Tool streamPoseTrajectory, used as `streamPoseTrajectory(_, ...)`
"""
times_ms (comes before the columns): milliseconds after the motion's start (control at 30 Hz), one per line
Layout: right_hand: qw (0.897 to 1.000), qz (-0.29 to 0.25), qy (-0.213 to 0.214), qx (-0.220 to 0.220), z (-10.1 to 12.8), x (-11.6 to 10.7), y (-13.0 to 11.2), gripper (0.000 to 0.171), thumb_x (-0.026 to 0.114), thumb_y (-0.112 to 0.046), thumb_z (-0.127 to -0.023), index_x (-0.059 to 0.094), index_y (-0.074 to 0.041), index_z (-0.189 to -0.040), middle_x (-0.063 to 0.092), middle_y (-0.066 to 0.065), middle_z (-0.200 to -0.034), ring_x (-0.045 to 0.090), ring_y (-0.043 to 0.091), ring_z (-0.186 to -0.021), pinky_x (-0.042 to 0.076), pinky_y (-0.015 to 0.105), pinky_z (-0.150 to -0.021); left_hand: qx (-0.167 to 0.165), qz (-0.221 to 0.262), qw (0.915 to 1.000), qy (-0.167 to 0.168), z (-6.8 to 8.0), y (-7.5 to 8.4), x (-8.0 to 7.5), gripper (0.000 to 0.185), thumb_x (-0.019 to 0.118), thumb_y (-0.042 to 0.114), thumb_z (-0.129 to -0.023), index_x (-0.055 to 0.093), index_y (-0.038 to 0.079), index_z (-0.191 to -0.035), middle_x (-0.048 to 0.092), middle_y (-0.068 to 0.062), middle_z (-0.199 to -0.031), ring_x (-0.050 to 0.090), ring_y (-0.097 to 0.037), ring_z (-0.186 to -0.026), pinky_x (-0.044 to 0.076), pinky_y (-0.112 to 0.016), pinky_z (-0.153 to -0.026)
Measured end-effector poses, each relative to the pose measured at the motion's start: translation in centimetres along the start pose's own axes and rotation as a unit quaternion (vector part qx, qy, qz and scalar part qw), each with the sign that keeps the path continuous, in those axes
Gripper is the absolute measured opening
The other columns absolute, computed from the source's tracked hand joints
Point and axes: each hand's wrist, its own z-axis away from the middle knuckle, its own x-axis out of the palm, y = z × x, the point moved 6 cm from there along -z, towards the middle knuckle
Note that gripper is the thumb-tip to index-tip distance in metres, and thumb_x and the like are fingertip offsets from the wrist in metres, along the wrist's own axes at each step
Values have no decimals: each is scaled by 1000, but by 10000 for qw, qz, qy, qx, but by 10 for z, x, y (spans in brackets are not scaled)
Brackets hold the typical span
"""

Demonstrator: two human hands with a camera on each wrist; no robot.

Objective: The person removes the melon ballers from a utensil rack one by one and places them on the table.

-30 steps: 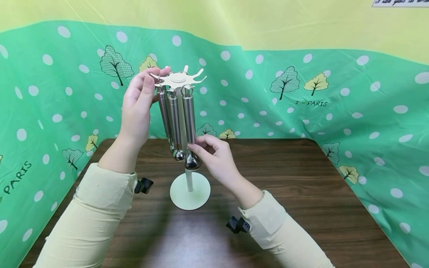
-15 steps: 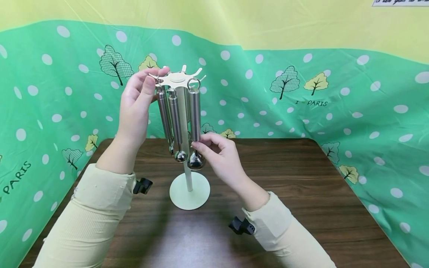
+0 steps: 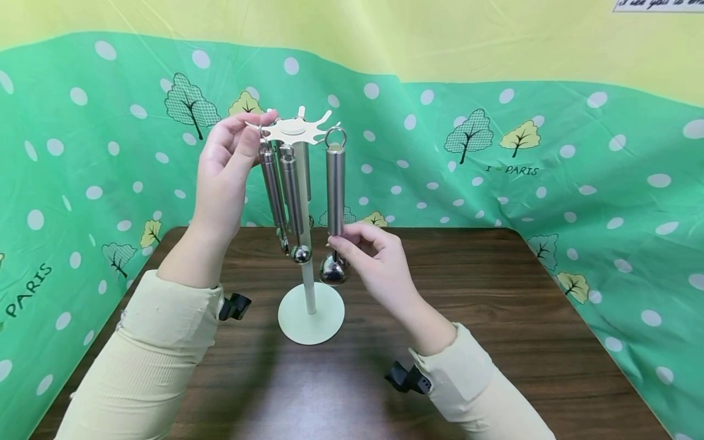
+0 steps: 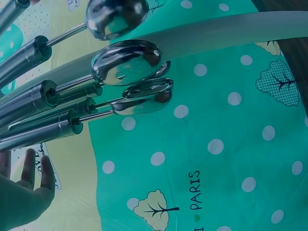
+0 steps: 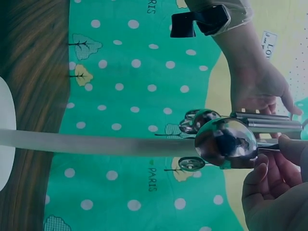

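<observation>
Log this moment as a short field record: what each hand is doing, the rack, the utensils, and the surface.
left hand: raised, fingertips touching the rim of the rack top
right hand: pinches the held utensil at its lower handle end
held utensil: steel, upright, ring on top, round bowl below; clear of the rack, to its right
rack: pale hook disc on a post with round base
hanging utensils: at least three steel ones on the hooks
table: dark wood
backdrop: green cloth, dots and trees
</observation>
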Motion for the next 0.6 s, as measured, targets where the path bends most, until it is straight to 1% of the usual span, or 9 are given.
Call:
streamPoseTrajectory(100,9999,41,44,96,1,-4,3,11,69,0,-89,68,8,-96,66,-11,-80,55,6,-69,46,19,-63,-20,-11,10000,23,1,1,0,16,50,15,-102,57,13,-117,62,-11,-135,58,-18,-124,45,-30,-95)
streamPoseTrajectory(267,9994,190,138,237,4,-13,11,10,70,-5,-90,70,4,-96,65,-9,-77,53,8,-67,45,19,-61,-18,9,10000,50,1,2,0,15,52,14,-102,57,13,-116,62,-11,-135,58,-18,-122,45,-27,-94)
streamPoseTrajectory(367,9989,290,219,299,6,-17,15,10,70,-6,-90,71,2,-95,63,-9,-75,51,8,-66,44,20,-60,-21,37,10000,87,2,2,0,15,53,14,-101,58,13,-115,63,-11,-134,59,-19,-120,45,-27,-95)
streamPoseTrajectory(600,9970,357,423,549,12,-28,23,11,70,-4,-89,70,6,-95,63,-9,-73,52,6,-65,45,19,-60,-11,54,9999,146,4,5,1,17,56,12,-99,58,13,-115,64,-8,-131,57,-19,-123,42,-29,-105)
